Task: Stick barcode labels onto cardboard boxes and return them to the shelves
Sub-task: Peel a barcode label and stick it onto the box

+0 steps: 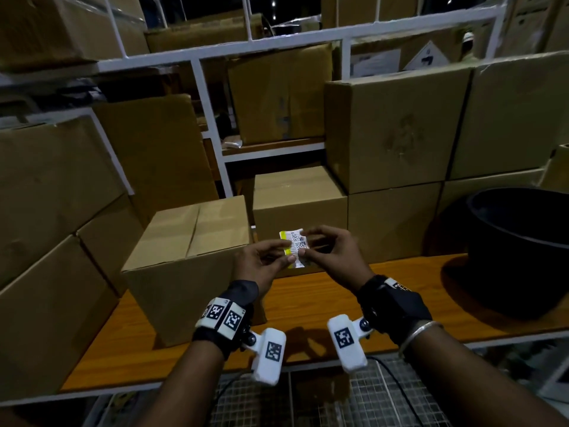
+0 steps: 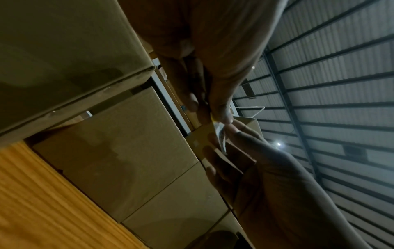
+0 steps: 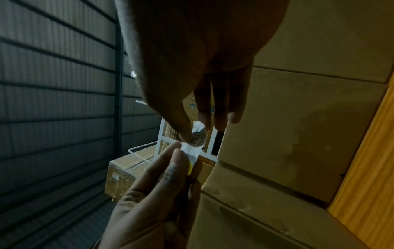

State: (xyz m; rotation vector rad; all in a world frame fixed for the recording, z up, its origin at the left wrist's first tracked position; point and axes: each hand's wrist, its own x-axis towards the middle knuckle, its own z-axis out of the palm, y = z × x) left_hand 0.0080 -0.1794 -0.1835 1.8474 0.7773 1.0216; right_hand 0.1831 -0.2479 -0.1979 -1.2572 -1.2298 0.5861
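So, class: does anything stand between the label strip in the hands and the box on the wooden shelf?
Nothing visible does. The left hand and right hand pinch the label strip just right of the cardboard box; only open air lies between them.

The label strip (image 1: 295, 248) pinched between my left hand (image 1: 261, 262) and right hand (image 1: 332, 257) is thin, crinkled paper, white with a yellow edge, and its printed face catches a faint sheen. The cardboard box (image 1: 187, 257) in front of me is matt brown board, a little scuffed, with a smooth taped seam along its top. The shelf board (image 1: 338, 306) under it is orange-toned wood with a visible grain and a slight shine. The shelf frame (image 1: 212, 118) looks like white-painted metal. The tub (image 1: 520, 241) at my right is black, smooth and dull, probably plastic. My wrist straps (image 1: 397, 306) are dark cloth.
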